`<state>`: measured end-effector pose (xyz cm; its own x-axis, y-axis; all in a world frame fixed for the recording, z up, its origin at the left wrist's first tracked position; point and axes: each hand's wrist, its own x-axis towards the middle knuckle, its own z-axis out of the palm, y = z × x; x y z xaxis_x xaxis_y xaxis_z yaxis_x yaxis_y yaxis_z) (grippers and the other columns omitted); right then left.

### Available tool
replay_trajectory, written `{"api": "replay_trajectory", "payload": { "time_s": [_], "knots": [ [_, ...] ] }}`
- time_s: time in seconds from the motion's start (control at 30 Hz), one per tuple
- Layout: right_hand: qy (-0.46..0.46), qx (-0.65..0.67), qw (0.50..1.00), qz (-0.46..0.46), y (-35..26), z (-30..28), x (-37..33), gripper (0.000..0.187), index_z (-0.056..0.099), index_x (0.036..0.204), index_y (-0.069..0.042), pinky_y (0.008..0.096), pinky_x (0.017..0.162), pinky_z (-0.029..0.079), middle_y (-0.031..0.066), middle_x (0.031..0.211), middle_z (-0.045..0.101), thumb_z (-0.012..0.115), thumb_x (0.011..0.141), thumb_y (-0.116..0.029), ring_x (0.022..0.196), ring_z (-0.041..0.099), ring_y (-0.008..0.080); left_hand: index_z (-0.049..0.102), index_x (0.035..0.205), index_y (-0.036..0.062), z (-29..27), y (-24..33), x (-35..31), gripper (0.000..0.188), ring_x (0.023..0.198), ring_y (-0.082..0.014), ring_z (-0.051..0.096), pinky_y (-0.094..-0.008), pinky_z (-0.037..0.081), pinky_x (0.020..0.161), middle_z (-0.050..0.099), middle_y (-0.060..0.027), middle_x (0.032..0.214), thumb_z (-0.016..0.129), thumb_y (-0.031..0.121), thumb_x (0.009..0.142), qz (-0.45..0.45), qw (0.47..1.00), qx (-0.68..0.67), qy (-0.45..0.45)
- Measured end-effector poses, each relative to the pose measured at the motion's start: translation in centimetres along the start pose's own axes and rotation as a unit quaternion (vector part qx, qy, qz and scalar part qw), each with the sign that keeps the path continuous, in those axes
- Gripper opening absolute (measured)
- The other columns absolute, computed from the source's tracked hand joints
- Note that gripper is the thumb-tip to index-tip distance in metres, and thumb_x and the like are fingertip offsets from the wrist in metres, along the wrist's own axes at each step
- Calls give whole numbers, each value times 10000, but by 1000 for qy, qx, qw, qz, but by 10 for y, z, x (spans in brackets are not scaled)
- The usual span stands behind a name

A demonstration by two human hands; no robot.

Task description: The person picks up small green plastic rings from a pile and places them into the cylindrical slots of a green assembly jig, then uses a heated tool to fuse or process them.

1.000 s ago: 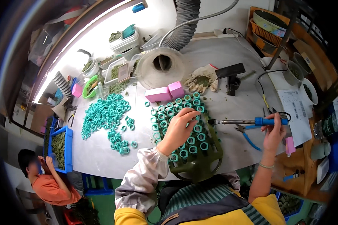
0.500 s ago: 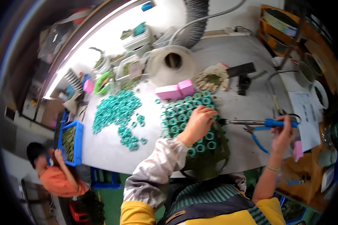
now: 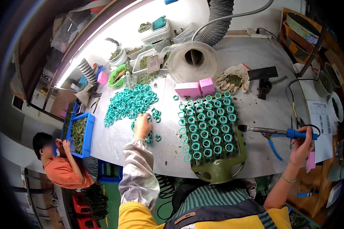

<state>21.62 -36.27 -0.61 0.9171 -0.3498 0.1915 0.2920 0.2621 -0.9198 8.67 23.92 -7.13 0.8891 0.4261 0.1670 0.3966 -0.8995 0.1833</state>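
My left hand (image 3: 142, 126) is down at the near edge of a pile of teal rings (image 3: 130, 102). Its fingers are drawn together among loose rings, and whatever they pinch is hidden. In my right hand (image 3: 302, 145) is the blue handle of a soldering iron (image 3: 269, 131) with a broad dark tip pointing left. That tip hovers beside the right edge of an olive-green rack (image 3: 219, 170). Rows of teal rings (image 3: 206, 131) stand on the rack, which has a handle at its near end.
Beyond the rack lie pink blocks (image 3: 189, 90), a stained glove (image 3: 235, 78) and a funnel-shaped extractor hood (image 3: 177, 70). Blue-handled pliers (image 3: 273, 147) rest below the iron. At left, a person in orange (image 3: 65, 171) sits by a blue crate (image 3: 88, 133).
My left hand has moved left from the rack to the loose rings, uncovering the rack's rows. My right hand still holds the iron beside the rack. The view has shifted.
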Motion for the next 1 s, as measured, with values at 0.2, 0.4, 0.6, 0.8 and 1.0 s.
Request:
{"api": "replay_trajectory", "payload": {
  "time_s": [0.2,0.4,0.6,0.8,1.0],
  "knots": [
    [6,-4,1000,-2,-5,3,-5,344,648,782,-36,219,458,420,65,703,639,605,957,-328,464,515,103,605,950,32,-29,55,-4,240,707,-248,666,-338,513,637,681,-155,866,729,138,774,-84,982,-166,41],
    [18,-37,999,-18,-8,-5,-6,375,647,769,-18,220,448,429,74,694,655,610,952,-343,455,543,114,650,1158,39,-56,219,-27,305,892,-162,642,-275,552,764,587,-88,1069,657,4,855,145,875,-441,-135],
    [1,-18,1000,9,-9,6,-13,370,632,774,-3,241,455,449,75,710,649,615,948,-329,473,556,124,662,1110,36,-32,291,-43,263,903,-219,640,-295,564,793,581,-86,1118,669,-11,851,241,863,-425,-129],
    [4,6,1000,23,5,11,-18,360,622,792,9,243,461,462,93,727,649,606,955,-311,491,574,133,680,1098,49,-2,309,-41,306,1024,-308,581,-394,481,894,656,-100,1108,722,30,795,324,886,-330,-46],
    [3,-10,1000,22,4,9,-16,349,625,795,2,244,461,463,95,737,663,596,962,-303,495,583,130,682,1084,37,-1,309,-40,306,1007,-320,585,-401,483,885,665,-109,1091,716,15,780,336,888,-310,-42]
  ]
}}
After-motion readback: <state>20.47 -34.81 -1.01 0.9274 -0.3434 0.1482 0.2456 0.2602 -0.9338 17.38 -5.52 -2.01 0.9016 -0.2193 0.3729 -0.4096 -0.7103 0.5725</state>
